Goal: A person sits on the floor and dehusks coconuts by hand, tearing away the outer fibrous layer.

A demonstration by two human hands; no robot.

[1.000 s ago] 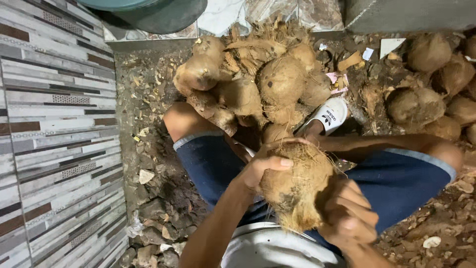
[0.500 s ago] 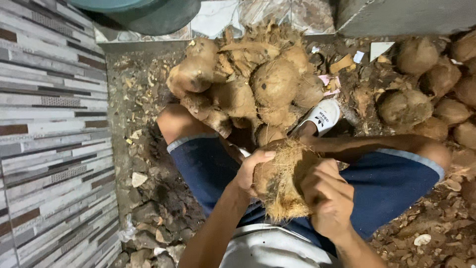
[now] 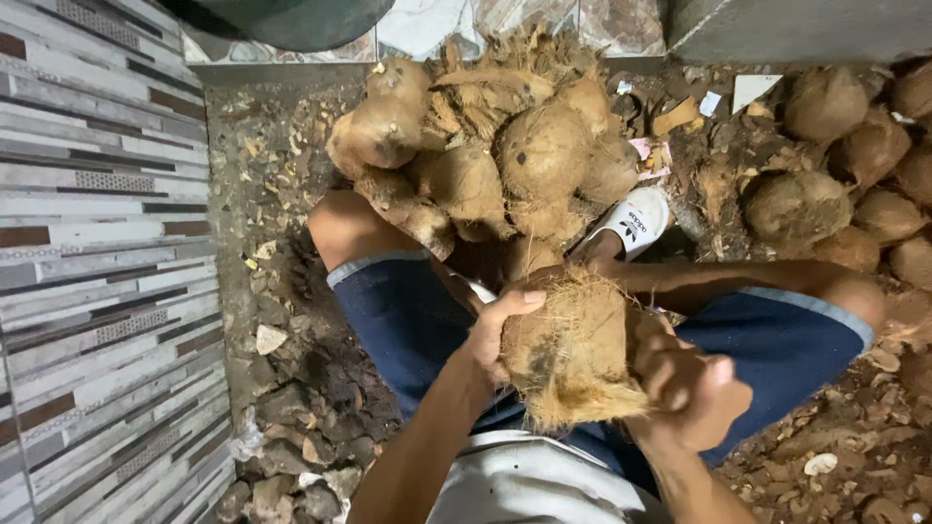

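I see the coconut pile (image 3: 505, 146) beyond my knees, nearer than a moment ago. The husked coconut (image 3: 573, 349) sits above my lap; my left hand (image 3: 495, 335) has shifted, fingers clamped on its side, right hand (image 3: 694, 388) now gripping loosened fibre.

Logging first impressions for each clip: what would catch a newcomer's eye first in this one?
Centre frame, a shaggy brown coconut is gripped between the left hand and the right hand, over the person's lap. Just beyond the knees sits a heap of husked coconuts on the littered ground, with more coconuts at the right. A striped tiled wall fills the left side.
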